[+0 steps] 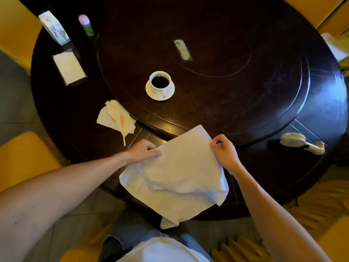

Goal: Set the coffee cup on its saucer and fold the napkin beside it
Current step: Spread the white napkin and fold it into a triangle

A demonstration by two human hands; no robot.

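Note:
A white coffee cup (160, 81) full of dark coffee stands on its white saucer (151, 91) on the dark turntable, handle toward me. A large white cloth napkin (177, 174) is spread over the near table edge, rumpled, with its lower corner hanging off. My left hand (144, 150) pinches the napkin's left corner. My right hand (224, 148) pinches its right corner. The napkin's far corner points at the cup.
Crumpled paper tissues with an orange stick (117, 120) lie left of the cup. A napkin holder (69, 67), a carton (53, 28) and a small bottle (86, 25) stand at the far left. A hand fan (302, 142) lies at right. Yellow chairs (24, 156) surround the round table (321, 114).

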